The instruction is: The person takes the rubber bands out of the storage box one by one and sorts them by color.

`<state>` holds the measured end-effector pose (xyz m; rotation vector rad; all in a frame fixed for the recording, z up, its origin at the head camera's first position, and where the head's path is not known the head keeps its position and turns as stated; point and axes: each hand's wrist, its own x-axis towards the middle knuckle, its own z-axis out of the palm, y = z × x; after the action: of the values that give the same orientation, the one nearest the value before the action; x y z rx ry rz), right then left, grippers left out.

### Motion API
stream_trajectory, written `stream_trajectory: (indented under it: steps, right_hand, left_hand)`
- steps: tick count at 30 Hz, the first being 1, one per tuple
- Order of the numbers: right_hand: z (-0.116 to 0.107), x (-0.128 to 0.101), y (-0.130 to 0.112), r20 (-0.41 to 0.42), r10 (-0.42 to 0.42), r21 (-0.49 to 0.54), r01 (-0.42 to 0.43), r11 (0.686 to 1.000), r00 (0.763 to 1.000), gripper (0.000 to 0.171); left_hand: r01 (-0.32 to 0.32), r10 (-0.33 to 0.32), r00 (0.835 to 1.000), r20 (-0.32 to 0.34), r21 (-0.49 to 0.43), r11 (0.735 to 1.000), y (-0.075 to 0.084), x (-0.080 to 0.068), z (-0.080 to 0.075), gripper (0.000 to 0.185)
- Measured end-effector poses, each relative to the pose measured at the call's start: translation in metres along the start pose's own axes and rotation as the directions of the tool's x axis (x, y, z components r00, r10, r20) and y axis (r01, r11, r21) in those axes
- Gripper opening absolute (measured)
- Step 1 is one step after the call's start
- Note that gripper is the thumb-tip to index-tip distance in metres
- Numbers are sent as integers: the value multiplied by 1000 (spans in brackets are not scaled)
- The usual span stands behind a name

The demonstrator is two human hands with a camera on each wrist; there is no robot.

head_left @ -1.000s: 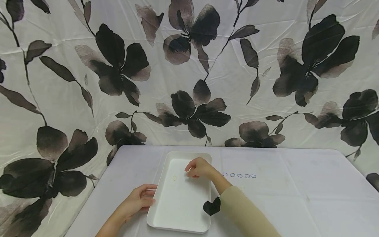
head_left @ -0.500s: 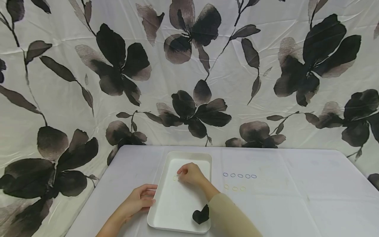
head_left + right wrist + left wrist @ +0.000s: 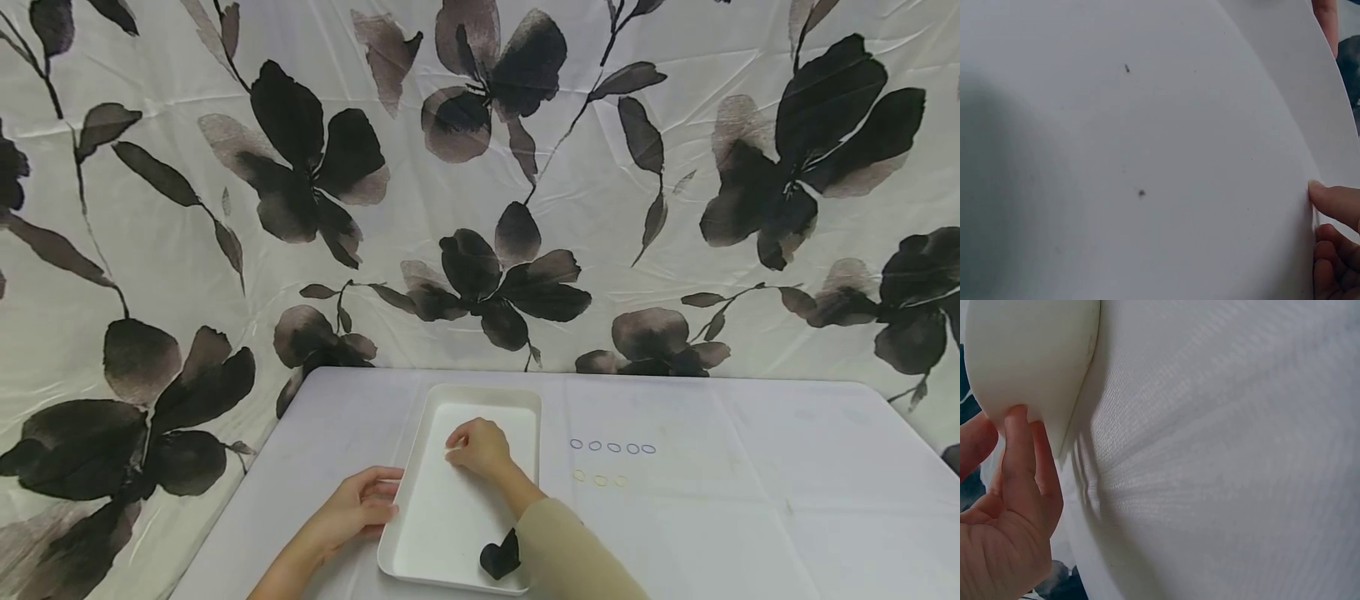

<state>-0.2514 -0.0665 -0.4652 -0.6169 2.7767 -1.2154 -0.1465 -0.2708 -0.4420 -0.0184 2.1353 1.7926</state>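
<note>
At the left, the left hand (image 3: 358,509) rests at the left rim of the white tray (image 3: 420,567). In the left wrist view its fingers (image 3: 1020,440) are curled against the outer wall of the tray, so it holds the tray by the edge. The tray lies on the grey table (image 3: 750,517), near the left side and close to the person.

Inside the tray, in the far half, the right hand (image 3: 477,447) is low over the floor of the tray with the fingers bent together. The fingertips (image 3: 1334,201) touch the white floor in the right wrist view. I cannot tell if they pinch something small there.

To the right of the tray, on the table, lies a row of five blue rings (image 3: 613,447). Just in front of it is a shorter row of three yellow rings (image 3: 600,480).
</note>
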Motion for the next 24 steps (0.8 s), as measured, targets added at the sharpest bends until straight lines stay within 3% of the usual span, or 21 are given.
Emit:
stream_trajectory:
  steps: [6, 17, 20, 24]
  right_hand:
    - [0, -4, -5, -6, -7, -41, 7, 999, 1000, 14]
    - [-1, -8, -7, 111, -135, -191, 154, 969, 985, 14]
    - [-3, -9, -8, 146, -137, -201, 165, 965, 980, 15]
    - [-11, -11, -9, 184, -140, -140, 167, 976, 973, 18]
  left_hand:
    - [-4, 4, 1000, 3, 2, 1000, -1, -1, 1, 59]
    - [11, -10, 999, -34, 26, 1000, 1, 1, 2, 56]
    - [11, -10, 999, -35, 25, 1000, 0, 0, 2, 56]
    - [24, -23, 999, -41, 27, 999, 1, 1, 2, 57]
